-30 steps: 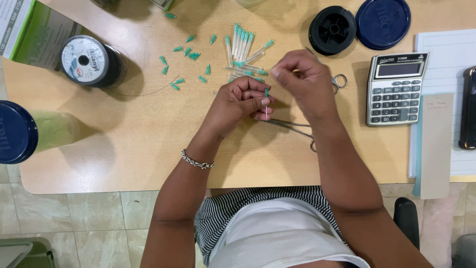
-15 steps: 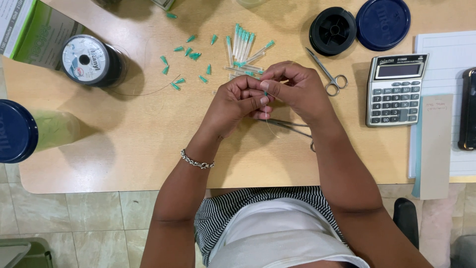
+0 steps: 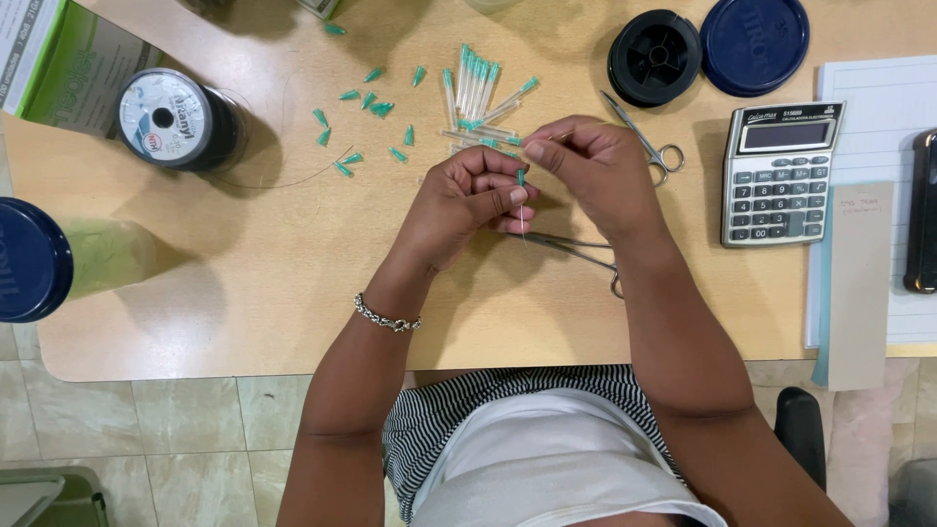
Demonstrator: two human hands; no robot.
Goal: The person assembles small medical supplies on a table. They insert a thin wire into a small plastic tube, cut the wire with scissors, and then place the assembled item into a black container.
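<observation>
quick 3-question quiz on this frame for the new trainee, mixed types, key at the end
1. True or false: the left hand pinches a small green-hubbed needle tip upright between its fingertips.
2. Multiple choice: what lies on the table just beyond the right hand, toward the calculator? A) scissors B) a stapler C) a roll of tape
3. Fill in: the loose green caps lie scattered between the pile of needle tips and the ___ of thin line.

Key: 1 true; 2 A; 3 spool
</observation>
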